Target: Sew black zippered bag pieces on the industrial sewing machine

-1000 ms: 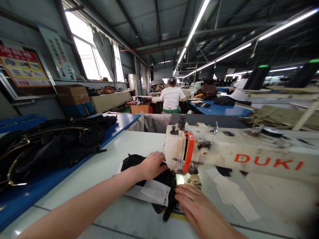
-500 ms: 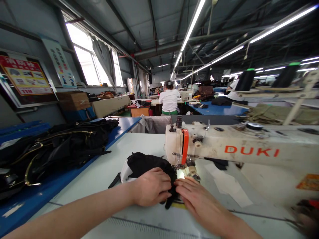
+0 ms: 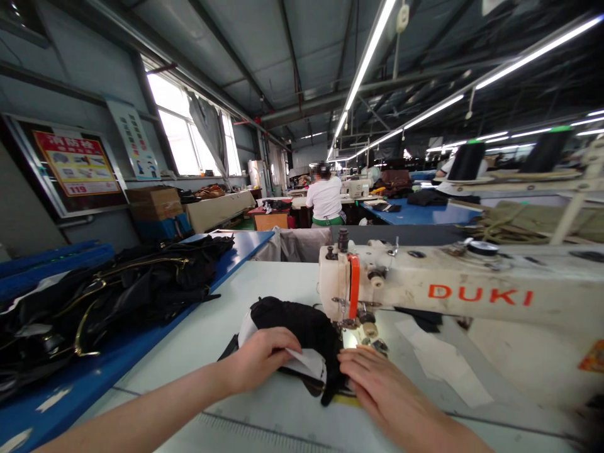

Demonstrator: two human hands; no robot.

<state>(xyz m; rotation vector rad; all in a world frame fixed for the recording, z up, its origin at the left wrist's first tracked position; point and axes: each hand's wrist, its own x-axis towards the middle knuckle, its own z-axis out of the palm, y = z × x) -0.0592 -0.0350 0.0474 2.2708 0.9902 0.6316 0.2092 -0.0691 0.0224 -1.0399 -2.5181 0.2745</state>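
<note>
A black fabric piece with white lining (image 3: 302, 321) lies bunched on the pale sewing table, its right edge by the needle area of the sewing machine (image 3: 401, 277). My left hand (image 3: 259, 358) pinches a white flap (image 3: 309, 363) at the near side of the piece, thumb and forefinger closed on it. My right hand (image 3: 377, 384) is at the piece's right edge just in front of the presser foot, fingers together and curled against the black fabric. Its fingertips are partly hidden. A dark strap end hangs toward me between the hands.
On the left, a blue table (image 3: 155, 340) bears a heap of black fabric with gold zippers (image 3: 117, 283). Pale paper-like strips (image 3: 443, 358) lie under the machine arm. Thread cones (image 3: 467, 160) stand at right. A person in a white shirt (image 3: 325, 195) sits further ahead.
My left hand has moved left from the stitching area and now holds up the white flap. My right hand stays by the presser foot. The view has shifted slightly.
</note>
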